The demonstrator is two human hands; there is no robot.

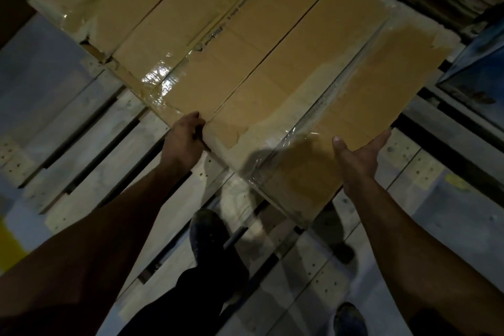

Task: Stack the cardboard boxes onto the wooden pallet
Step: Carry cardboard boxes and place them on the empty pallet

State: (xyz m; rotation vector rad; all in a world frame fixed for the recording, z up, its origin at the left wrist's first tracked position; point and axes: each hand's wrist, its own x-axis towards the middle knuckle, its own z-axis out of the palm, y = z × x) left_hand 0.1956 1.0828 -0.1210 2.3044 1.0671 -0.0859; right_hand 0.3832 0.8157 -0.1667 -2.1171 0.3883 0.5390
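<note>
Cardboard box [313, 123], a long flat carton sealed with clear tape, hung low over the wooden pallet [90, 144], its long axis running from the person's near right toward the far left, parallel to the two cartons already lying there. The nearer of those, a printed box [218, 43], sat just beside the held carton's left edge, with another box [90, 0] beyond it. The left hand [184, 136] gripped the near end of the carton at the seam between it and the printed box, fingers curled over the top edge and thumb out of view. The right hand [357, 161] lay spread along the carton's right side near the near corner, fingers straight and supporting it from beneath, thumb [339, 144] resting on the taped top. Both hands sat at the near end, so the whole length of the carton stretched away from them; the left hand was nearer the neighbouring box and seemed the one to guide the seam shut. In the dim light it was hard to say whether the far end already rested on the slats or was still raised. A dark shoe [207, 234] stood on the pallet boards under the carton's near corner, which might have needed to clear before lowering.
</note>
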